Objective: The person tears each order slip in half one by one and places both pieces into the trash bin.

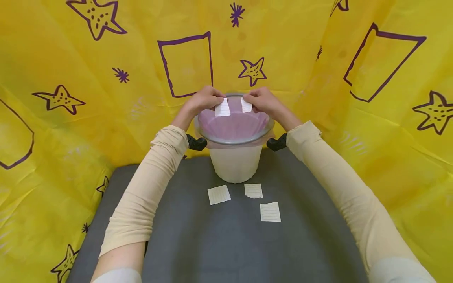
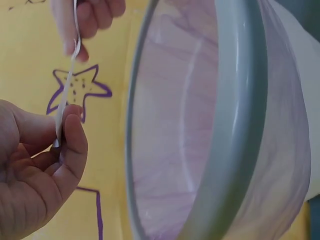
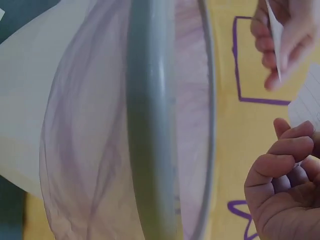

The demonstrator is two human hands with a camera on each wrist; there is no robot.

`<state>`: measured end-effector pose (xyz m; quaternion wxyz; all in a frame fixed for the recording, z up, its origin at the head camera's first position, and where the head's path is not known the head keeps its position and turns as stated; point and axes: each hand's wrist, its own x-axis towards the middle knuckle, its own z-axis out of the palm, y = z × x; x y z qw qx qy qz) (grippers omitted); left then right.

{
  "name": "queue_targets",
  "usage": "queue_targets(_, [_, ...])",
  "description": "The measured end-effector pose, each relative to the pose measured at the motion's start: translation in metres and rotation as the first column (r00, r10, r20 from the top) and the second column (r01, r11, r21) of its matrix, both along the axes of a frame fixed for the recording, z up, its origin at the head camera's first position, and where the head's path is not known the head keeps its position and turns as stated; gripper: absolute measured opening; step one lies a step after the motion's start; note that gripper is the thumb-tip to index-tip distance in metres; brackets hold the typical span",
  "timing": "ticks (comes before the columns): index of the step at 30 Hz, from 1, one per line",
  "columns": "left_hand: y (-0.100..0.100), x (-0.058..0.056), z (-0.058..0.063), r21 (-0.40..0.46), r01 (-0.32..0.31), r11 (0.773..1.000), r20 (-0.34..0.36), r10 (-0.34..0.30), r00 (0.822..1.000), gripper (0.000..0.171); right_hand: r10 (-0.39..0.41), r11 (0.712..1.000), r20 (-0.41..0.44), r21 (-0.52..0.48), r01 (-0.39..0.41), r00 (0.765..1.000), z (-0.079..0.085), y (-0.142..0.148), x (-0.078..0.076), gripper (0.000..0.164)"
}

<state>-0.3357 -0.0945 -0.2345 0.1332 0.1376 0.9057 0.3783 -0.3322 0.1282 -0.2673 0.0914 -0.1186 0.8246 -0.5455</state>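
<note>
Above a white bin [image 1: 235, 163], my left hand [image 1: 207, 98] pinches a torn piece of lined white paper [image 1: 222, 108] between thumb and fingers. Opposite it, my right hand [image 1: 263, 101] pinches a smaller lined paper piece [image 1: 246, 105]. A gap separates the two pieces in the head view. The bin has a grey rim [image 2: 240, 100] and a translucent pinkish bag [image 1: 231, 127] lining it, folded out over the edge. In the left wrist view, a paper piece [image 2: 62, 110] appears edge-on between the left thumb and fingers.
Three lined paper pieces lie on the dark grey surface [image 1: 226, 247] before the bin: one at left [image 1: 219, 195], one in the middle [image 1: 253, 190], one at right [image 1: 270, 212]. A yellow sheet [image 1: 141, 23] with purple drawings hangs behind and at both sides.
</note>
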Motion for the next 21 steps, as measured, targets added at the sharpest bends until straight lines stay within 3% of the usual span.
queue_targets(3, [0.009,-0.003,-0.006,-0.027,0.004,1.0,-0.013,-0.005,1.0,0.035,-0.005,0.999,-0.014,0.041,0.006,1.0,-0.005,-0.01,-0.003,0.031])
queue_targets(6, [0.016,-0.004,-0.01,-0.166,0.036,0.986,-0.123,-0.057,0.991,0.04,0.005,0.972,-0.132,0.233,0.026,0.991,-0.01,-0.015,-0.006,0.042])
queue_targets(8, [0.02,-0.003,-0.013,-0.271,0.036,0.962,-0.196,-0.092,0.976,0.047,0.037,0.914,-0.225,0.401,0.058,0.974,-0.013,-0.018,-0.007,0.05])
queue_targets(10, [0.023,-0.002,-0.015,-0.372,0.006,0.928,-0.253,-0.108,0.961,0.056,0.075,0.829,-0.303,0.549,0.109,0.95,-0.016,-0.02,-0.006,0.057])
queue_targets(12, [0.024,-0.001,-0.017,-0.429,-0.035,0.903,-0.28,-0.096,0.955,0.061,0.09,0.769,-0.333,0.622,0.147,0.939,-0.018,-0.021,-0.005,0.061])
queue_targets(14, [0.025,0.0,-0.02,-0.479,-0.071,0.875,-0.307,-0.091,0.947,0.064,0.094,0.734,-0.346,0.657,0.169,0.934,-0.019,-0.021,-0.004,0.063])
queue_targets(17, [0.023,0.0,-0.023,-0.535,-0.101,0.839,-0.357,-0.115,0.927,0.066,0.112,0.715,-0.374,0.674,0.187,0.921,-0.019,-0.02,-0.002,0.065])
queue_targets(21, [0.008,0.0,-0.029,-0.511,-0.131,0.849,-0.407,-0.104,0.908,0.067,0.127,0.705,-0.396,0.681,0.198,0.91,-0.018,-0.008,-0.001,0.069])
